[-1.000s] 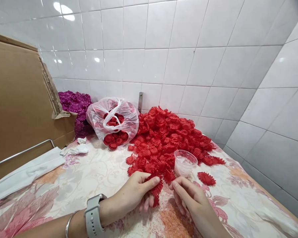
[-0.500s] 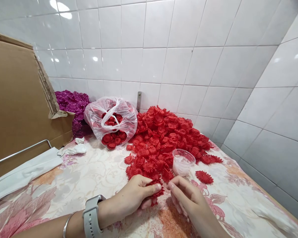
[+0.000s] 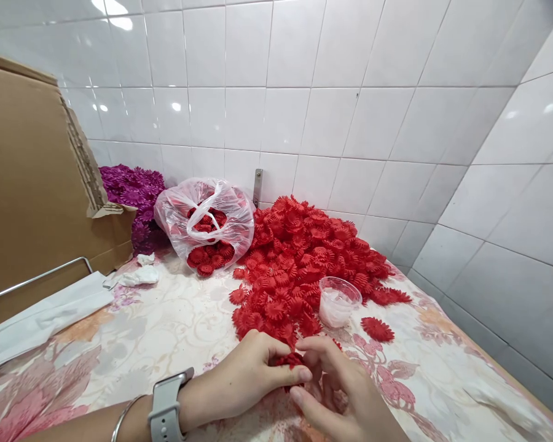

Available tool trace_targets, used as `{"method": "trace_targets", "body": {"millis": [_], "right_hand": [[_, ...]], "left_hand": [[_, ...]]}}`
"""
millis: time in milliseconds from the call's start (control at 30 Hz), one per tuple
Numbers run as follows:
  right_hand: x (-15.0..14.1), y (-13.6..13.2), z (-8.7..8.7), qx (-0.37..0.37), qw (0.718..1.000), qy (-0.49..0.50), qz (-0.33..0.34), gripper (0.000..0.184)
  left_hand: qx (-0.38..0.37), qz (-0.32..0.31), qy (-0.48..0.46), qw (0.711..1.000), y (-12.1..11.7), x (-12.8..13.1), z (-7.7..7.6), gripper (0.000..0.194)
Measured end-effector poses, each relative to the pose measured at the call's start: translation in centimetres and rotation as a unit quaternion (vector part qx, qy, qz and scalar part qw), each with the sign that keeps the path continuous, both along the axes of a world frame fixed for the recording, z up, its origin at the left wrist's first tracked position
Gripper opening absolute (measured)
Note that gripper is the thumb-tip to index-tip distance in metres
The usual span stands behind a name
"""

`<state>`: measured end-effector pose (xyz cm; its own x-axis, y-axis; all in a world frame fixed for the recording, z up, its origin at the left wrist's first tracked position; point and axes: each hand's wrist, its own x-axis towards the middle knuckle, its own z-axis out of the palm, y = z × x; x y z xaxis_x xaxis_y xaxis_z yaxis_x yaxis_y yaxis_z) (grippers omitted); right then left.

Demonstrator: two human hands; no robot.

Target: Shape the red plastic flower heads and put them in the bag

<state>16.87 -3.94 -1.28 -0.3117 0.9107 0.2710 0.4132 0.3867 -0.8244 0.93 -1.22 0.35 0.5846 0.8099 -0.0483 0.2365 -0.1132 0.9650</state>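
Spacing between the hands is now reduced: the right hand [image 3: 345, 393] has moved in from the side and reaches the small red flower piece [image 3: 286, 361] at the left hand [image 3: 242, 374]. For the handwork this means that both hands are at one piece, rather than one hand supporting it and the other standing off.

Left hand: grasping. Thumb and fingers pinch the piece, which sits low in front of the person, just on the near side of the red flower pile [image 3: 304, 245]. The fingers cover much of it, so its exact shape cannot be read.

Right hand: fingers bent, index fingertip at the far edge of the piece, thumb tip lower and nearer the person. Whether it grips the piece, or anything else, cannot be told.

Surroundings: a clear plastic cup [image 3: 334, 307] with whitish contents stands against the pile's near edge, beyond the right hand. One loose red flower [image 3: 378, 329] lies to the right of the cup on the floral tablecloth [image 3: 188, 322]. A tied plastic bag [image 3: 166, 215] of red flowers adjoins the pile on the left.
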Motion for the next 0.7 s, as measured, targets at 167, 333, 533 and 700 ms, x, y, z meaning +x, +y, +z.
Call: {"method": "trace_targets", "body": {"millis": [167, 333, 533, 700], "right_hand": [[0.4, 0.3, 0.1, -0.006, 1.000, -0.010, 0.006, 0.005], [0.8, 1.0, 0.7, -0.056, 0.998, 0.017, 0.015, 0.008], [0.8, 0.6, 0.2, 0.000, 1.000, 0.013, -0.008, 0.009], [0.6, 0.1, -0.9, 0.058, 0.996, -0.003, -0.072, 0.018]], "left_hand": [[-0.081, -0.035, 0.002, 0.996, 0.1, 0.1, -0.4, 0.035], [-0.148, -0.068, -0.038, 0.986, 0.4, 0.3, -1.0, 0.044], [-0.096, -0.041, 0.000, 0.995, -0.1, 0.4, -0.5, 0.028], [-0.052, -0.062, 0.016, 0.997, -0.5, 0.3, 0.1, 0.024]]}}
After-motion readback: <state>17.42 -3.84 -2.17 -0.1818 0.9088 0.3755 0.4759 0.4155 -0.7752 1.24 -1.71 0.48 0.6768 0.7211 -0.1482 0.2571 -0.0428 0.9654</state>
